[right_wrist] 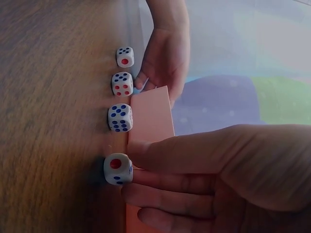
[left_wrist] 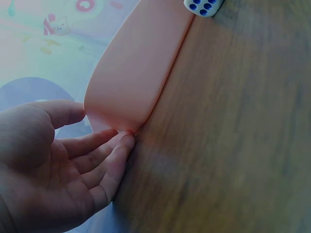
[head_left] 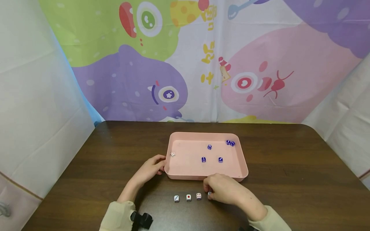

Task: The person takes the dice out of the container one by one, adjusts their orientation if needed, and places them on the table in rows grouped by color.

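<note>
A pink tray [head_left: 188, 177] sits on the table, and my left hand [head_left: 149, 169] holds its left end. In the left wrist view the thumb is at the rim and the curved fingertips are at the lower edge of the wall. Just in front of the tray my right hand [head_left: 226, 189] pinches a white die [right_wrist: 116, 171] between thumb and fingers, at the table surface. Three more white dice, a left one [head_left: 176, 199], a middle one [head_left: 189, 197] and a right one [head_left: 198, 196], form a row beside it.
Inside the tray lie one white die [head_left: 172, 154] at the left and several blue dice, including one near the middle [head_left: 209, 147] and a pair [head_left: 230, 143] in the back right corner. A cartoon-print curtain [head_left: 202, 96] hangs behind the dark wooden table [head_left: 289, 173].
</note>
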`<action>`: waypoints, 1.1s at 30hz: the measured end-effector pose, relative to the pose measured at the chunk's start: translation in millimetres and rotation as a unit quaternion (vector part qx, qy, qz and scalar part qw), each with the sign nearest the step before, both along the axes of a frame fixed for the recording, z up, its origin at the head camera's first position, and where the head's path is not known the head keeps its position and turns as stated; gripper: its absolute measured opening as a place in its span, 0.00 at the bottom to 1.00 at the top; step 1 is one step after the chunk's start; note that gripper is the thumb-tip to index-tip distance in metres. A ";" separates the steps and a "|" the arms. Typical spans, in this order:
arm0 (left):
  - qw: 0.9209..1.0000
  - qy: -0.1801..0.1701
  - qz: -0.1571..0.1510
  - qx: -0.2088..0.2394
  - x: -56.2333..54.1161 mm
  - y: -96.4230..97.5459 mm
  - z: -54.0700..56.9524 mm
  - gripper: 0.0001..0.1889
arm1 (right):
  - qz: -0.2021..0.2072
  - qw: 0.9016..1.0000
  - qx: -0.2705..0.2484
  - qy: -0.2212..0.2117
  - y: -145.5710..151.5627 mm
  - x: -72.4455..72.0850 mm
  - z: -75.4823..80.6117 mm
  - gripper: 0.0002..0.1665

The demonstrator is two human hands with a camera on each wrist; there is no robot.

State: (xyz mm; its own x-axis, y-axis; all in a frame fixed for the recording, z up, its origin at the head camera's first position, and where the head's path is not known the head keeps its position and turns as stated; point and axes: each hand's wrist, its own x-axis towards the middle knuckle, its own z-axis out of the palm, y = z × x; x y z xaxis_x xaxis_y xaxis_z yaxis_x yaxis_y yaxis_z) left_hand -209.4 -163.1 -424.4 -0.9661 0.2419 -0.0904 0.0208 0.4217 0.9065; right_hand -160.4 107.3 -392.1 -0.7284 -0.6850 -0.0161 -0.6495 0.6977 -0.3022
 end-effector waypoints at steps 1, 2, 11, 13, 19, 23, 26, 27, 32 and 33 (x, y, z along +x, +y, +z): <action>1.000 0.001 0.001 0.000 -1.8 -1.4 -4.1 0.18 | 0.000 1.000 -0.001 0.001 -0.5 -0.2 -0.2 0.08; 1.000 0.001 0.001 -0.001 -3.1 -2.5 -7.0 0.18 | 0.000 1.000 -0.002 0.001 -1.0 -0.3 -0.3 0.08; 1.000 0.009 -0.011 0.007 -6.0 -5.0 -11.1 0.18 | 0.001 1.000 0.000 0.019 -3.2 0.0 -0.7 0.08; 1.000 0.012 -0.013 0.007 -6.3 -5.0 -10.7 0.18 | 0.000 1.000 0.001 0.022 -3.3 0.2 -0.5 0.08; 1.000 0.007 -0.007 0.005 -5.6 -4.4 -10.9 0.17 | 0.003 1.000 0.001 0.021 -3.6 0.8 -0.9 0.08; 1.000 0.005 -0.006 0.006 -6.0 -3.5 -12.1 0.17 | 0.000 1.000 -0.003 0.017 -3.1 1.3 -0.8 0.07; 1.000 0.006 -0.008 0.006 -7.1 -2.9 -12.7 0.17 | -0.003 1.000 -0.014 0.026 -2.9 1.3 0.1 0.06; 1.000 0.007 -0.008 0.006 -7.4 -2.8 -12.8 0.17 | -0.003 0.999 -0.020 0.029 -3.2 1.2 0.6 0.06; 1.000 0.005 -0.007 0.005 -6.7 -3.5 -12.6 0.17 | -0.001 0.998 -0.040 0.055 -7.5 -1.7 5.4 0.06; 1.000 0.004 -0.007 0.005 -6.0 -3.8 -12.6 0.17 | -0.002 0.997 -0.044 0.059 -8.6 -2.9 6.5 0.06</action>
